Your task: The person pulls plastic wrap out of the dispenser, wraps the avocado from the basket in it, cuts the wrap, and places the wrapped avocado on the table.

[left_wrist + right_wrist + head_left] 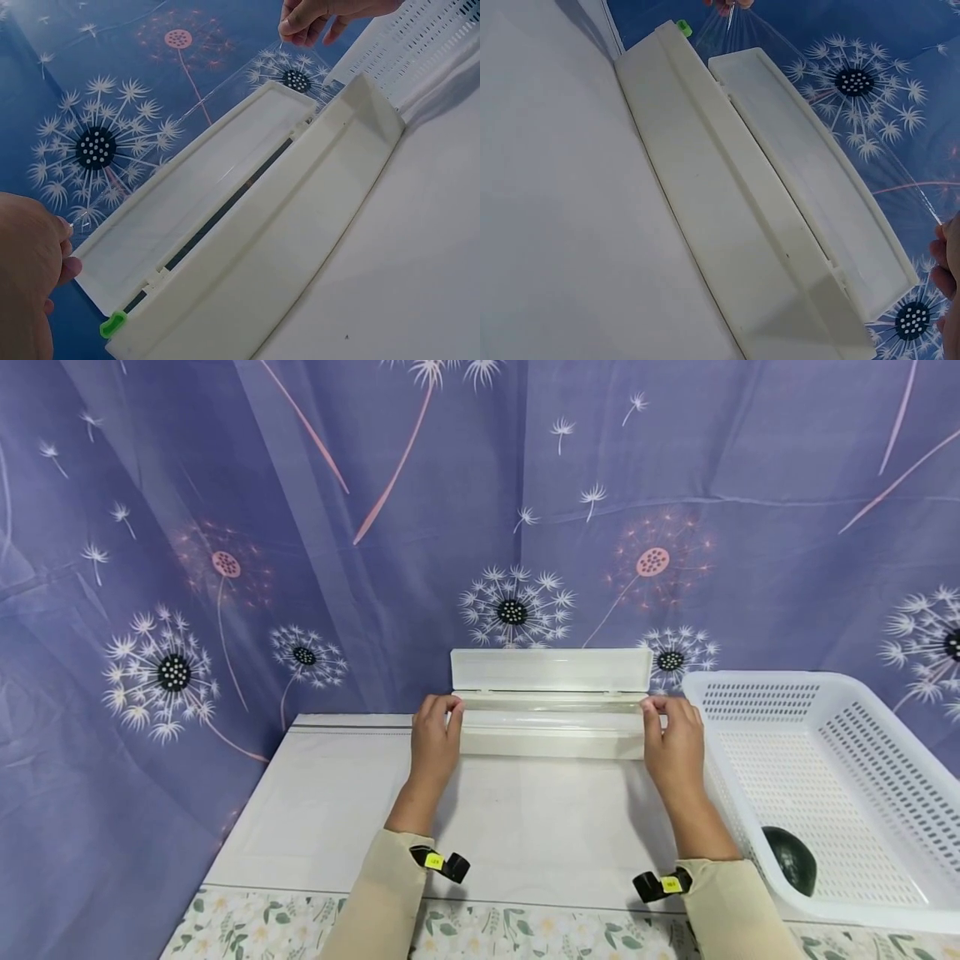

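Note:
A cream-white cling film dispenser (551,745) lies on the table with its hinged lid (551,670) tipped up at the back. Clear cling film (182,118) stretches between my two hands, its far edge pulled taut above the dispenser. At the left end, my left hand (437,735) pinches one corner of the film between thumb and fingers. My right hand (675,739) pinches the opposite corner at the right end. A small green piece (112,325) sits at the dispenser's left end in the left wrist view.
A white perforated basket (817,906) stands close to my right hand, holding a glossy dark green rounded thing (791,860). Behind the white table top (337,810) hangs a purple dandelion-print curtain (405,610). A floral cloth (517,931) covers the near edge.

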Available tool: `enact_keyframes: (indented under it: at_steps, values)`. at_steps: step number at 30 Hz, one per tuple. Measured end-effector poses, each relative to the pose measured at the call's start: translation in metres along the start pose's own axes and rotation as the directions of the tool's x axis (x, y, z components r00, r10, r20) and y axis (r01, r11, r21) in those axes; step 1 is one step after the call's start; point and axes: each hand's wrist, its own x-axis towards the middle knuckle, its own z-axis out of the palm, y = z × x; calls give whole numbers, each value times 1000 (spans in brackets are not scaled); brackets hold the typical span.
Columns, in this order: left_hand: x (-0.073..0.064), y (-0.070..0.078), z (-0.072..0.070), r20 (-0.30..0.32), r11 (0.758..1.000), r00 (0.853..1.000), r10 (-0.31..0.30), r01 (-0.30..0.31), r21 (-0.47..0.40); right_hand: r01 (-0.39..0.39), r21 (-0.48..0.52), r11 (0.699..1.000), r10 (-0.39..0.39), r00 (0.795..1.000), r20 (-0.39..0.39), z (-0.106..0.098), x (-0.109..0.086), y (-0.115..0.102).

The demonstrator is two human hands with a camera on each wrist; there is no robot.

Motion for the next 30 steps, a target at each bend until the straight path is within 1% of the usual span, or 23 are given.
enact_keyframes:
  at_steps: [6,18,30]
  values:
    - [1,1,-3,9,1000,1000,-3,3,-7,6,7,1000,-6,1000,-1,-2,1,-4]
    - [4,7,-7,-20,1000,999,26,-26,-13,0,19,1000,0,1000,-26,-5,4,-9]
    - [7,13,-13,-14,999,1000,7,-7,-41,1,23,1000,0,999,-32,-8,6,-12]
